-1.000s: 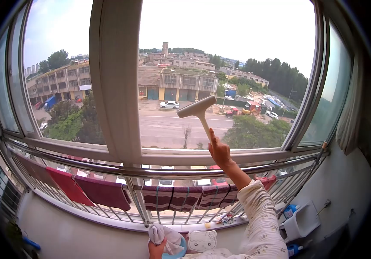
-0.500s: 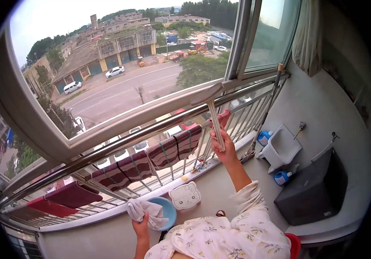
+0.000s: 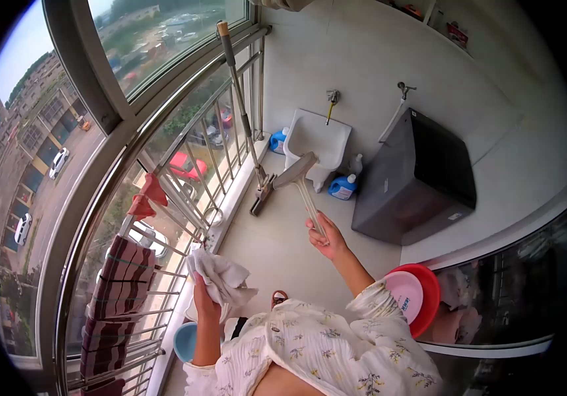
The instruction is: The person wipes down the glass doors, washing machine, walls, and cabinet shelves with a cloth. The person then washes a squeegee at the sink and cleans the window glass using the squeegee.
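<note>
My right hand [image 3: 327, 236] is closed around the handle of a pale squeegee [image 3: 297, 173], its head pointing up and left over the floor, in front of the white sink's lower edge. My left hand [image 3: 205, 300] grips a crumpled white cloth [image 3: 221, 276], which hangs to the right of the fingers near the railing. Below the cloth, partly hidden by my left forearm, is a light blue basin [image 3: 184, 341].
A white sink [image 3: 318, 140], blue bottles [image 3: 342, 187], a dark grey machine [image 3: 415, 181] and a mop [image 3: 244, 109] stand ahead. Red and pink basins [image 3: 431, 300] are at right. Striped towels [image 3: 122, 277] hang on the railing [image 3: 158, 148] beside the windows.
The view has swung right from the window to the sink and grey machine. The squeegee has come down from the window to over the floor. Both hands keep their holds.
</note>
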The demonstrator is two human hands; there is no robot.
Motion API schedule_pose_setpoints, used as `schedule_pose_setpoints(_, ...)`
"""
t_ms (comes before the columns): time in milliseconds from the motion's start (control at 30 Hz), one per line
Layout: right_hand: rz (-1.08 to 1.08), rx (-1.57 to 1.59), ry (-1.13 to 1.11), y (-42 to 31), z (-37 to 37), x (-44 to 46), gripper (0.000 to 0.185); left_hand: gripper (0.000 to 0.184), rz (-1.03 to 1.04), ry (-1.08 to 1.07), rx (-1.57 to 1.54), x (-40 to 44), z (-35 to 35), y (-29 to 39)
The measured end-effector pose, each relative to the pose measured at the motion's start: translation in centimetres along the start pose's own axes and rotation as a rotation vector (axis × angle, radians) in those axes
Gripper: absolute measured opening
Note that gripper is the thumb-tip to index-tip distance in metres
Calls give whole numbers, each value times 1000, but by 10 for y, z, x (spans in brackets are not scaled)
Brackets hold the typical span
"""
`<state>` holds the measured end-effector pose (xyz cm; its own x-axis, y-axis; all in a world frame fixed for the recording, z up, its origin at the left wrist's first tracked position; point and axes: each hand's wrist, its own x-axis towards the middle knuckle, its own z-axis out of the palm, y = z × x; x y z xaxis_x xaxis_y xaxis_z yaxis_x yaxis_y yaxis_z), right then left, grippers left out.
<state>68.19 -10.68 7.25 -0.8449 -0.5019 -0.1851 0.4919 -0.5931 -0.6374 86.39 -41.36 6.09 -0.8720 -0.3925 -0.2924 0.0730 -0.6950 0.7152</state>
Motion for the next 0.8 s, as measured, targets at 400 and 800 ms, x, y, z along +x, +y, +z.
schedule_pose_setpoints(400, -89, 28, 528, -57, -218, 44, 24, 47, -73, -222, 285, 219, 143, -80)
schedule_pose_setpoints(800, 6, 71, 775, -146, -373, 302, 13, 46, -53, -487, 1053, 580, 390, -192)
